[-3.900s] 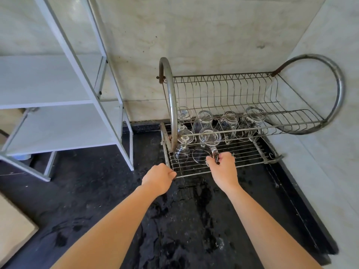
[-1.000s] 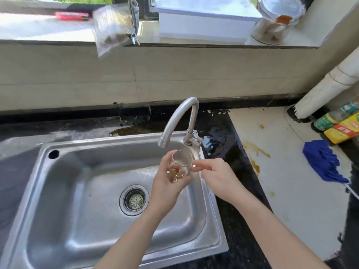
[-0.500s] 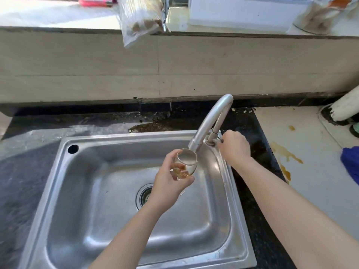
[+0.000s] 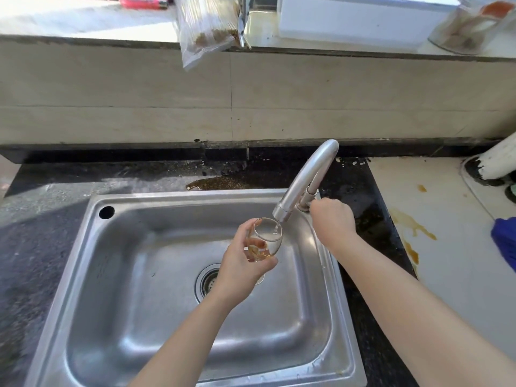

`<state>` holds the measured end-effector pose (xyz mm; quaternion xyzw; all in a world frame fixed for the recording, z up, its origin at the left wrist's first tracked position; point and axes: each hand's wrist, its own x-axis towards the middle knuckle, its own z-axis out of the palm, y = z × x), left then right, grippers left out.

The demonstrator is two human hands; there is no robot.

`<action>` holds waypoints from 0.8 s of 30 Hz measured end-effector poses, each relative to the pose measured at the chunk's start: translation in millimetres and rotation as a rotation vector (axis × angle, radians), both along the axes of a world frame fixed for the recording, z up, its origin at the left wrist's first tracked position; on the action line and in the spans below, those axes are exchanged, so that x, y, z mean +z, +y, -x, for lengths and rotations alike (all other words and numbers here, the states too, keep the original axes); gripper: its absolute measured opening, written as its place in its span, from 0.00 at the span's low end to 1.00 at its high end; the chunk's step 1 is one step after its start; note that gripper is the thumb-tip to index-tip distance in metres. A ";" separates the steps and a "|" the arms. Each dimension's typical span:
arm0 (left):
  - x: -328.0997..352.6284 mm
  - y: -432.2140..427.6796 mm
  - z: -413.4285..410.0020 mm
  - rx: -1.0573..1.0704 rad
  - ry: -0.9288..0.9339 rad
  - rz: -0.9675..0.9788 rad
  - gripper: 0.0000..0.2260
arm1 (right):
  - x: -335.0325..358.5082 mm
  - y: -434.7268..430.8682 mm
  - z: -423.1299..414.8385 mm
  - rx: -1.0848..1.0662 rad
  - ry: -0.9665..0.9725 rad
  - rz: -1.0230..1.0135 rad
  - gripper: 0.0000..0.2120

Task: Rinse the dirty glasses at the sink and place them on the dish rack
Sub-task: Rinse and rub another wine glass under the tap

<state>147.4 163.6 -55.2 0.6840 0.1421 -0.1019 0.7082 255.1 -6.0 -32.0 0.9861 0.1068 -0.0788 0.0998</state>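
My left hand (image 4: 242, 263) grips a small clear stemmed glass (image 4: 268, 235) with a little brownish liquid at its bottom. The glass is held over the steel sink (image 4: 117, 275), its rim right under the spout of the curved tap (image 4: 307, 174). A thin stream of water runs from the spout into the glass. My right hand (image 4: 332, 222) is closed around the tap handle at the base of the tap. The dish rack is out of view.
The sink drain (image 4: 208, 280) lies under my left hand. A brown spill (image 4: 223, 182) sits on the black counter behind the sink. At right there are a stained pale surface (image 4: 435, 247), a blue cloth (image 4: 505, 244) and a white pipe (image 4: 499, 157). A plastic bag (image 4: 206, 23) hangs off the ledge.
I turned from the dish rack to the sink. My right hand moved from beside the glass to the tap handle, the glass rose under the spout, and water now runs.
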 end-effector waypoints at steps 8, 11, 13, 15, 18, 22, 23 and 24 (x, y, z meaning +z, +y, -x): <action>-8.3 3.7 1.5 0.021 0.011 0.008 0.32 | -3.4 3.0 0.9 0.090 0.009 0.065 0.17; -9.1 5.3 3.4 0.011 0.008 0.011 0.31 | -4.5 4.0 1.0 0.086 0.008 0.056 0.17; -9.2 7.3 4.7 0.014 0.008 0.015 0.31 | -4.4 2.4 4.9 0.078 -0.042 0.027 0.14; -10.1 10.4 6.2 0.034 0.041 0.027 0.30 | -6.3 -2.0 14.8 0.074 -0.181 -0.132 0.12; -12.7 15.2 7.8 0.047 0.138 0.043 0.26 | 5.7 2.8 44.6 -0.137 -0.054 -0.743 0.13; -11.4 14.9 9.9 -0.041 0.194 0.124 0.24 | 15.8 25.5 71.5 -0.307 0.578 -1.237 0.11; -10.5 14.6 10.3 -0.059 0.197 0.134 0.24 | 15.1 29.0 74.1 -0.281 0.609 -1.300 0.11; -10.5 14.4 10.4 -0.072 0.197 0.141 0.24 | 13.9 31.5 75.1 -0.271 0.616 -1.340 0.11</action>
